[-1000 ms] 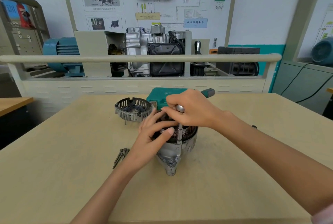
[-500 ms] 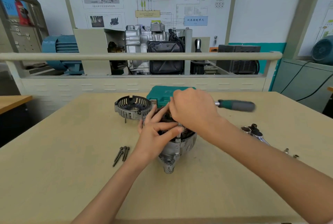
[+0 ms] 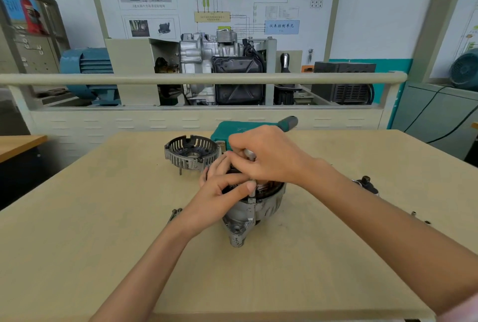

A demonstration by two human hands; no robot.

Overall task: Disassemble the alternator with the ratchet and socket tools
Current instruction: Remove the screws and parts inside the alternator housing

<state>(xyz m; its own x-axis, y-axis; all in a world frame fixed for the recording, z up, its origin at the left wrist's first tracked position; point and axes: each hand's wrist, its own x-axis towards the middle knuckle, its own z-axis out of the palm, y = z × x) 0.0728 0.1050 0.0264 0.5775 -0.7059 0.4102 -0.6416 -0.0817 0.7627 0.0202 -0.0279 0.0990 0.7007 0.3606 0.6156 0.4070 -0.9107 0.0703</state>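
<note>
Alternator (image 3: 254,207) standing on a beige table (image 3: 103,244). The left hand (image 3: 219,192) grips its top rim, thumb beside the socket extension (image 3: 253,189). The right hand (image 3: 266,158) grips the ratchet (image 3: 288,123), its green handle pointing away. Behind: detached slotted end cover (image 3: 191,152) and green tool case (image 3: 225,131). Left: loose bolts (image 3: 175,213).

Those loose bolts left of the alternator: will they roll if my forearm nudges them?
Probably yes: the bolts look like slim round shanks lying flat on the smooth table. Their heads may make them curve rather than run straight. Likely light, so a slight touch shifts them.
</note>
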